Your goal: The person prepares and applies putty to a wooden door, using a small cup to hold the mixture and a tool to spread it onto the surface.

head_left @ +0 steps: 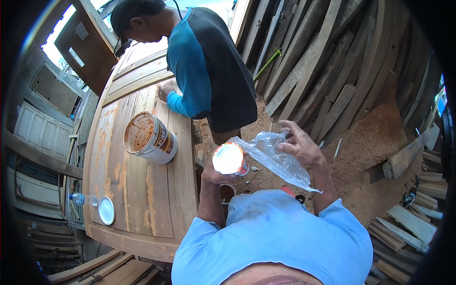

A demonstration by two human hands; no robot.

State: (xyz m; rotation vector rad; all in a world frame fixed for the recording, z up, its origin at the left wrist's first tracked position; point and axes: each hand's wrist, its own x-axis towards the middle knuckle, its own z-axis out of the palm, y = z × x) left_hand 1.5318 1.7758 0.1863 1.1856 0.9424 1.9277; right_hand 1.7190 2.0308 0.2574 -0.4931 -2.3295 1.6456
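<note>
My left hand [213, 175] is wrapped round a can [229, 159] with a bright, glaring white top and a red and white side. A crumpled clear plastic bag [280, 159] stretches from the can's edge across to my right hand [305, 146], whose fingers are bent around its upper end. To the left, a white bucket [165, 146] smeared inside with reddish-brown paste stands on a large wooden door panel [161, 209]. Below my left hand, partly hidden by my arm and shirt, is a small tub [228, 193] with brown contents.
A co-worker [221, 66] leans over the panel's far part, one hand [165, 91] on the wood. A round white lid [106, 210] and clear bottle [83, 199] lie at its left edge. Planks [327, 61] lean at the back right, above sawdust [361, 149]; more boards are stacked lower right.
</note>
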